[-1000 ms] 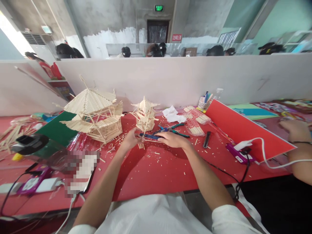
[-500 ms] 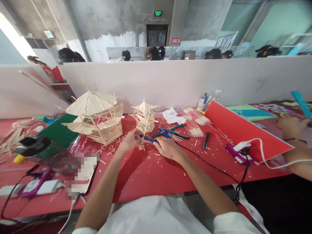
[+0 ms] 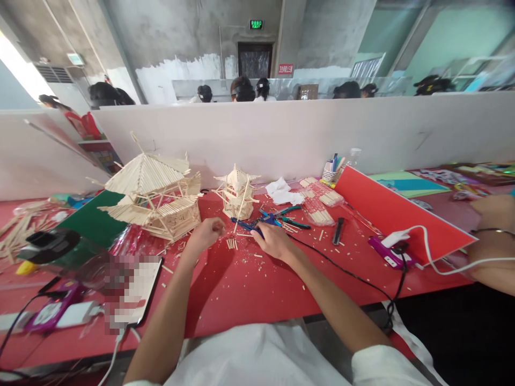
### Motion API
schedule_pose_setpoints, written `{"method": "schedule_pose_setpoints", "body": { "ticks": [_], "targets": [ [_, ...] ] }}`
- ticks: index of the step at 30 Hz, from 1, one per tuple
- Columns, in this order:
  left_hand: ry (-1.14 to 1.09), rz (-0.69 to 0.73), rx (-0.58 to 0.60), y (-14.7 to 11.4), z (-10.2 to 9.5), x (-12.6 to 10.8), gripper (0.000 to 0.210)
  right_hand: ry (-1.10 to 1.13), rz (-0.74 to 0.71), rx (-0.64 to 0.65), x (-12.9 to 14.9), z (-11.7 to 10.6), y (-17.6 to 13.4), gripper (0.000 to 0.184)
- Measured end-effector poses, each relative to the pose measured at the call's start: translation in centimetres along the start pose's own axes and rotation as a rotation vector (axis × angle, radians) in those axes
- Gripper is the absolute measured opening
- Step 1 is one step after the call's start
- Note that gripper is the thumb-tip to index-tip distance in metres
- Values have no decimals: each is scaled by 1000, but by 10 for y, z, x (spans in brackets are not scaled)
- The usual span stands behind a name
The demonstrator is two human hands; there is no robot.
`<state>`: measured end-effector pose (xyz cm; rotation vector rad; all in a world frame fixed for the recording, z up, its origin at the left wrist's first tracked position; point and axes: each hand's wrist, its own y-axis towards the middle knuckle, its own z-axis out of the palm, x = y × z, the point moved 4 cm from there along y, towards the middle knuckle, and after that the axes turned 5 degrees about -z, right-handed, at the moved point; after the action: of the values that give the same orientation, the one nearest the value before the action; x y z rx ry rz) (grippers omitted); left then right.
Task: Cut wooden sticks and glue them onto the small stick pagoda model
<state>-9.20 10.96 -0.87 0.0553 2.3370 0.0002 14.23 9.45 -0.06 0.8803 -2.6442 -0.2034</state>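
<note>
My right hand [image 3: 273, 239] is closed around a blue tool [image 3: 241, 222] that looks like pliers; its jaws are too small to make out. To its left, my left hand [image 3: 205, 235] hovers near the table with thumb and fingers pinched together, and whatever is between them is hidden. A small pagoda model [image 3: 236, 195] of thin wooden sticks stands just beyond both hands, with a long stick slanting across its front. Short cut sticks [image 3: 232, 244] lie between the hands. Another pair of pliers with teal handles [image 3: 293, 214] rests beyond my right hand.
A larger stick pavilion [image 3: 161, 198] stands at left, with a bottle [image 3: 64, 254] and a phone [image 3: 140, 289] nearer. Packs of sticks [image 3: 317, 209], a black cutter [image 3: 338, 230], a red board [image 3: 394, 214] and a power strip [image 3: 388, 252] are right. Another person's arm [image 3: 494, 241] reaches in.
My left hand has drawn back to the left from the tool's tip. My right hand has stayed on the blue pliers, which sit slightly lower. The other person's hand has moved right.
</note>
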Motion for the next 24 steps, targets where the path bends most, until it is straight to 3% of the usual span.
{"method": "schedule_pose_setpoints", "body": {
  "ticks": [5, 13, 17, 21, 24],
  "targets": [
    [183, -48, -11, 2, 12, 10, 2, 53, -32, -26, -3, 0, 1, 34],
    [223, -49, 50, 1, 21, 10, 13, 15, -64, 7, 2, 2, 1, 36],
    [244, -29, 26, 1, 17, 5, 9, -12, -66, 11, 3, 0, 0, 36],
    [133, 191, -65, -3, 2, -14, 39, -35, -45, 33, 1, -1, 0, 38],
    [-1, 389, 15, -12, 0, -31, 55, -51, -42, 47, 1, -1, 0, 38]
  ]
}}
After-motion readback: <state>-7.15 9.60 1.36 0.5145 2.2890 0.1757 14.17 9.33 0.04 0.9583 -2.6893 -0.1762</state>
